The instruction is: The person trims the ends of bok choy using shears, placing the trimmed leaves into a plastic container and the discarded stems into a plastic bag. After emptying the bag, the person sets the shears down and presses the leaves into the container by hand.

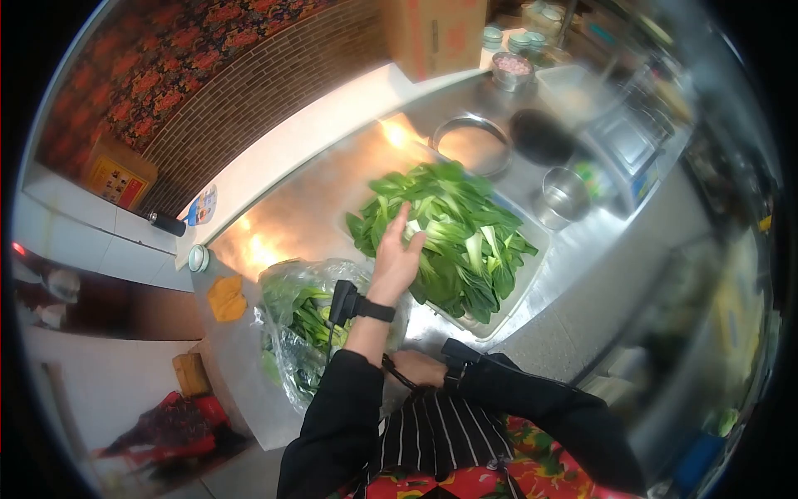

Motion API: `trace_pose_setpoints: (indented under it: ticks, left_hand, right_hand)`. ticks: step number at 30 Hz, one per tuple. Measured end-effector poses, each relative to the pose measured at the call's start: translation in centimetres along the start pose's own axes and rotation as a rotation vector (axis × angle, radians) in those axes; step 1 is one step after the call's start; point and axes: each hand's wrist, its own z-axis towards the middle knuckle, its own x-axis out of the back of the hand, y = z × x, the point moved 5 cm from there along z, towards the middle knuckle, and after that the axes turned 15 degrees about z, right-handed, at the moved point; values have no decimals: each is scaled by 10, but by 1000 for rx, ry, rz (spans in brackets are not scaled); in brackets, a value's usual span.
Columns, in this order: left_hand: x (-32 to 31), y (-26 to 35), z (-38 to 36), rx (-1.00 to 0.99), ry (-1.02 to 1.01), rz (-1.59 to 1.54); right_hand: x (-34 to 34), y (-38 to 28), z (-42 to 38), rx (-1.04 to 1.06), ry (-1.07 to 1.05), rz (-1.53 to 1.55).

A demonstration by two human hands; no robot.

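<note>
My left hand reaches over a heap of bok choy, its fingers stretched out and apart at the near left side of the leaves. The heap fills a pale plastic tray, whose rim shows at the right and front. Close to my waist, my right hand is curled closed beside a thin black strip or cord; what its fingers hold is hidden. Left of my hands lies a clear plastic bag with more bok choy inside. Both wrists carry black strapped devices.
On the steel counter are a yellow cloth, a small cup, a round pan, and a metal pot. A bowl of pink food and a cardboard box stand at the back.
</note>
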Motion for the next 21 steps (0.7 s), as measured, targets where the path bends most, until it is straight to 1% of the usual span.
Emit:
trace_pose_setpoints:
  ticks: [1,2,3,5,6,7,8,9,10,11,12,14,15,17,18,19,21]
  left_hand:
    - [11,0,-5,35,24,-22]
    - [25,-5,-12,15,103,12]
    - [42,-14,-21,39,192,64]
    - [80,-28,-46,210,260,-121]
    - [100,-46,-61,243,281,-99]
    - [114,-65,-72,241,150,119]
    - [121,-82,-83,238,9,330]
    - [128,-99,-95,262,22,340]
    - [121,-123,-112,378,-244,662]
    - [117,-148,-130,488,-526,971]
    - [118,-161,-141,510,-516,968]
    - [121,-160,-154,158,-241,1056]
    - [121,-158,-154,175,-234,1052]
    - [116,-131,-140,-58,-43,1112]
    - [107,-139,-135,-121,-74,1107]
    - [105,-141,-130,-109,-65,1102]
    - [101,-143,-117,-175,-34,1180]
  right_hand:
    - [4,-7,-3,-11,-44,24]
    - [5,-8,-3,-9,-56,25]
    - [7,-5,-2,-13,-23,-2]
    - [7,13,7,26,23,2]
    - [9,20,7,-99,-15,31]
    - [14,24,10,-224,-49,51]
    - [20,27,7,-274,61,89]
    - [26,31,5,-325,175,123]
    - [31,30,2,-305,310,109]
    - [34,37,2,-276,387,82]
    - [38,42,4,-291,369,108]
    - [35,39,7,-310,333,127]
    - [36,30,5,-286,322,137]
    - [37,18,2,-263,306,131]
    - [34,12,3,-264,272,124]
    - [32,8,2,-267,236,116]
    - [32,-1,-2,-239,218,120]
